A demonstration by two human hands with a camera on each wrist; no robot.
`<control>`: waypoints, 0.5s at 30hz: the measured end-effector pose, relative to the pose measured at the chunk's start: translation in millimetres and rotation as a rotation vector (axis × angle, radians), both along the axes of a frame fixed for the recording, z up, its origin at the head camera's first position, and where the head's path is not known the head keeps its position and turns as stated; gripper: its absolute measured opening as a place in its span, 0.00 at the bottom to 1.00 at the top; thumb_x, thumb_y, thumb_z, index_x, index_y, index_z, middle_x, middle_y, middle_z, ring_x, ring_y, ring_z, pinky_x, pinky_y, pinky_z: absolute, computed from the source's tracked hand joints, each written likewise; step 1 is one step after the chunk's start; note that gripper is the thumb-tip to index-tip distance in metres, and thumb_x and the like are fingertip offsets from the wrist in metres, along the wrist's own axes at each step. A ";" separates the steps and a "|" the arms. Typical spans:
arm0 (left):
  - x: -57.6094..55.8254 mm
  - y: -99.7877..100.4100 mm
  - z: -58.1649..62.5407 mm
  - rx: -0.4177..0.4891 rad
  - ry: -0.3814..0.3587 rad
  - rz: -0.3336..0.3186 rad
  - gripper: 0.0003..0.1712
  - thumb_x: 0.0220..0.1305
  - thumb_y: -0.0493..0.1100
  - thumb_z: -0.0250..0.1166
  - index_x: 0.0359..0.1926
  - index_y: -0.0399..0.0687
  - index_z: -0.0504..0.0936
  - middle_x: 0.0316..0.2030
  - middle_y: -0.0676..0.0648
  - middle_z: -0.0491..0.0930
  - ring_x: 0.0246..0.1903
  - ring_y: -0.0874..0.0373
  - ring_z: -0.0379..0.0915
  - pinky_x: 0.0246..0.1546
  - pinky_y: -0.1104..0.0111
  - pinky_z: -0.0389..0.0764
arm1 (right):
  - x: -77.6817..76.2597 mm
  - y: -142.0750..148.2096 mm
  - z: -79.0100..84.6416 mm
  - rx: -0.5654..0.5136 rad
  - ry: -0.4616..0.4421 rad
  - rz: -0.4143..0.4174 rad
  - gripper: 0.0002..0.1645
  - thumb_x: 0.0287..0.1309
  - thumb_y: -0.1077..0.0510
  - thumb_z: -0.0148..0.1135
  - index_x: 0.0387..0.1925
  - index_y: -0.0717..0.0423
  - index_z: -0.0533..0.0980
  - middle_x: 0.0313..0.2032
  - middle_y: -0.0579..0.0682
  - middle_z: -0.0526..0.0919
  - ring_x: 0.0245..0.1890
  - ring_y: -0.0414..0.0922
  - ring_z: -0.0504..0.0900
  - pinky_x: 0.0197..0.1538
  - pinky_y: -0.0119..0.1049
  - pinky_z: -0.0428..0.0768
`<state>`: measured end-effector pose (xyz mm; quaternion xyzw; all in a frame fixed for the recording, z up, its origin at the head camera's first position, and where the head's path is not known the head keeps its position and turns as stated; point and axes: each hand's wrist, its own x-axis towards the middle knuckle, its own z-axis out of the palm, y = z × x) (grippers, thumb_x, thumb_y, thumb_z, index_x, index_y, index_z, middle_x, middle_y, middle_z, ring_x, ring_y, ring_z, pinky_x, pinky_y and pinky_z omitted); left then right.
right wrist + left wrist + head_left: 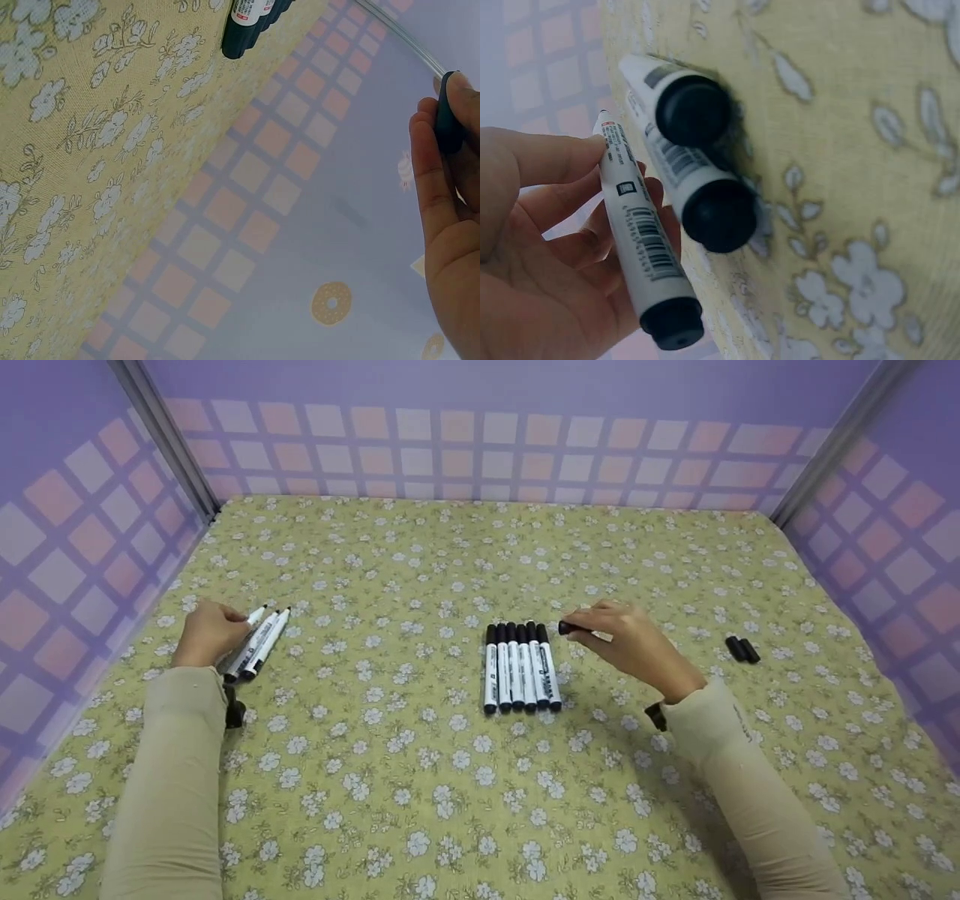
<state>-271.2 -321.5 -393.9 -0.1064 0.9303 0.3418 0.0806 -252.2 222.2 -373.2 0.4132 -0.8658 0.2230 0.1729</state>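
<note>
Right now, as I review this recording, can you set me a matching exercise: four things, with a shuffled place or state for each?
1. Left hand
2. Right hand
3. Six capped markers
4. Two loose caps

A. Lying right of the right hand
B. Pinching a black cap
C. In a row between the hands
D. Holding an uncapped marker

Pairs: 1-D, 2-B, 3-C, 4-A.

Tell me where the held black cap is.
In the head view, the black cap is pinched in the right hand, just right of the row of capped markers.
</note>
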 end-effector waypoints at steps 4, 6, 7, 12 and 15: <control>0.5 -1.2 -2.9 -0.012 -0.035 -0.005 0.27 0.68 0.39 0.47 0.62 0.22 0.66 0.61 0.21 0.63 0.57 0.30 0.65 0.56 0.44 0.70 | 0.7 0.7 -1.2 0.001 -0.009 0.004 0.16 0.59 0.62 0.64 0.50 0.56 0.82 0.45 0.54 0.86 0.44 0.49 0.85 0.47 0.40 0.83; 0.9 -1.9 -4.2 -0.009 -0.050 -0.010 0.27 0.69 0.39 0.47 0.63 0.22 0.66 0.62 0.21 0.62 0.57 0.31 0.65 0.57 0.43 0.70 | 1.0 1.0 -1.3 0.007 -0.014 0.001 0.16 0.60 0.62 0.63 0.50 0.56 0.82 0.45 0.54 0.86 0.45 0.49 0.85 0.50 0.41 0.82; 1.2 -2.3 -4.8 -0.012 -0.054 -0.014 0.27 0.69 0.39 0.47 0.63 0.22 0.65 0.62 0.21 0.62 0.57 0.31 0.64 0.57 0.43 0.69 | 1.1 1.0 -1.2 0.009 -0.019 0.001 0.16 0.60 0.62 0.63 0.50 0.56 0.82 0.46 0.54 0.86 0.45 0.49 0.85 0.50 0.42 0.82; 0.8 -3.8 -7.6 -0.034 -0.054 -0.021 0.27 0.70 0.39 0.47 0.63 0.23 0.65 0.62 0.21 0.62 0.57 0.30 0.65 0.58 0.43 0.68 | 2.2 1.2 -0.6 0.020 -0.047 -0.009 0.17 0.61 0.62 0.62 0.51 0.56 0.81 0.47 0.55 0.86 0.48 0.51 0.84 0.58 0.48 0.77; 0.1 -3.7 -8.2 -0.052 -0.053 -0.031 0.27 0.71 0.40 0.47 0.64 0.24 0.65 0.62 0.22 0.62 0.56 0.30 0.66 0.58 0.43 0.69 | 2.8 1.4 -0.5 0.033 -0.059 -0.021 0.17 0.61 0.61 0.62 0.52 0.56 0.81 0.47 0.55 0.85 0.49 0.51 0.84 0.61 0.50 0.74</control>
